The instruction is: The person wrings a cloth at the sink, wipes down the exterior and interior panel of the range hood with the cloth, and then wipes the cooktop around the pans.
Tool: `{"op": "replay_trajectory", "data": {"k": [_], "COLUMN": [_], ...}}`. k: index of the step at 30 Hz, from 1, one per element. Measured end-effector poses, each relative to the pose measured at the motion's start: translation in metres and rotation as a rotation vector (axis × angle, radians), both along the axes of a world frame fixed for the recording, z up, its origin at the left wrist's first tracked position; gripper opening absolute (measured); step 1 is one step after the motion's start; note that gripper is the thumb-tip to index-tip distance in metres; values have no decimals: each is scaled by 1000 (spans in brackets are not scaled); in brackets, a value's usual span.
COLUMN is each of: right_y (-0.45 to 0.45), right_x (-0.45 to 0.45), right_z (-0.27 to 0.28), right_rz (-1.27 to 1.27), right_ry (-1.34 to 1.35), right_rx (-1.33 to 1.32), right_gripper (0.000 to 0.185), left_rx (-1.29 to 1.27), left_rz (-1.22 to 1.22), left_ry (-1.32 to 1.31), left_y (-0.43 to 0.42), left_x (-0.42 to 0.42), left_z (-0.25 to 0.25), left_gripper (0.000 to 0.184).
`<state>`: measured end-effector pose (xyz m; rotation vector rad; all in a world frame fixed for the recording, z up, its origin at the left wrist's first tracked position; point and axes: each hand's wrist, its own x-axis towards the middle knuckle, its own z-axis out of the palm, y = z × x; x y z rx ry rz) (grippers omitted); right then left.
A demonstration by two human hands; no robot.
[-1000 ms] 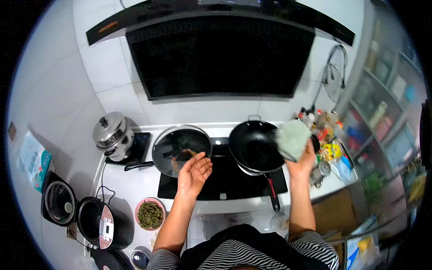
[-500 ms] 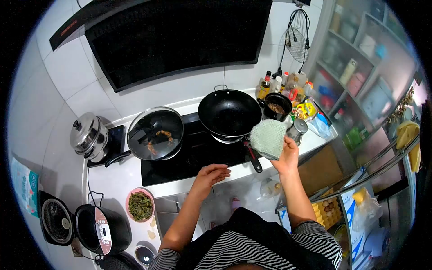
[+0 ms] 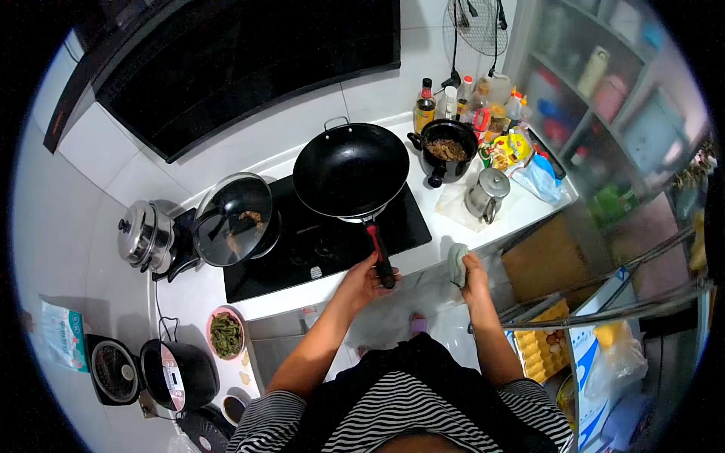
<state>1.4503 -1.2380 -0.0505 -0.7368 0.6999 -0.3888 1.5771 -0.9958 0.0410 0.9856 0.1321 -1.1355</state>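
My left hand (image 3: 362,282) is at the wok's black-and-red handle (image 3: 377,248), thumb on its near side and fingers curled beneath its end. The black wok (image 3: 351,170) rests on the right burner of the black cooktop (image 3: 260,278), and its inside looks bare. In my right hand (image 3: 474,281) is a pale green dishcloth (image 3: 457,264), pinched and seen nearly edge-on in front of the counter. A grey metal pitcher (image 3: 487,195) stands on the counter beyond that hand.
A lidded pan (image 3: 236,219) with brown food pieces sits on the left burner. Bottles (image 3: 424,107) and a small black pot (image 3: 447,149) stand back right. Further left are a steel pot (image 3: 143,235), a bowl of green beans (image 3: 225,334) and an open rice cooker (image 3: 181,375).
My left hand has moved onto the wok handle. The cloth, spread flat near the wok before, is now lower and bunched in my right hand. The view has shifted.
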Motion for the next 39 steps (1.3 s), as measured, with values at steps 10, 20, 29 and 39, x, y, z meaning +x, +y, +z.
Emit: {"op": "replay_trajectory", "data": {"k": [10, 20, 29, 39], "right_y": [-15, 4, -11, 35], "right_x": [129, 168, 244, 121], "right_z": [-23, -82, -94, -60], "right_rz": [217, 626, 521, 786], "right_ry": [101, 202, 314, -110], "right_rx": [-1422, -1932, -1990, -1825], "right_gripper": [44, 56, 60, 58], "left_rx": [109, 94, 83, 21], "left_rz": [281, 303, 258, 260], "left_ry": [-1, 7, -19, -2], "left_y": [-40, -44, -46, -47], "left_x": [0, 8, 10, 19], "left_z": [-15, -19, -18, -19], "left_gripper": [38, 41, 42, 41]}}
